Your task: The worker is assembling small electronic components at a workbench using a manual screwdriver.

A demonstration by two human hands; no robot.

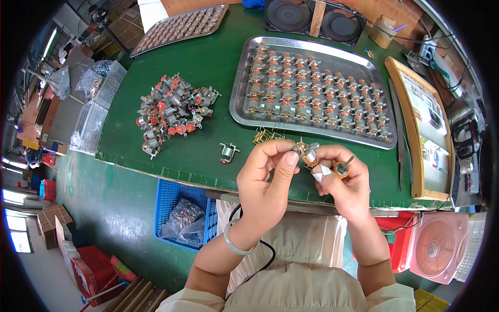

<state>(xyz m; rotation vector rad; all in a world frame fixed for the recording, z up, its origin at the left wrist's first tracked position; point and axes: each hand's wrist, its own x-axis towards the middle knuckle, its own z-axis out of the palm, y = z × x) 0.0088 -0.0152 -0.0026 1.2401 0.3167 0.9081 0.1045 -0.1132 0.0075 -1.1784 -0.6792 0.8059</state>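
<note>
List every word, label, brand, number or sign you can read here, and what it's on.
No text can be read.
Framed sheets at right: any print too small to read.
Metal part at the left hand: no lettering can be made out.
Orange-rimmed tool in the right hand: none either.
Cardboard box at left: any marks too blurred.

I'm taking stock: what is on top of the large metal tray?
The large metal tray holds rows of small metal parts, each silvery with some orange-red. Bare tray shows along the left side. The surface directly beneath the parts is covered and cannot be seen.
</note>
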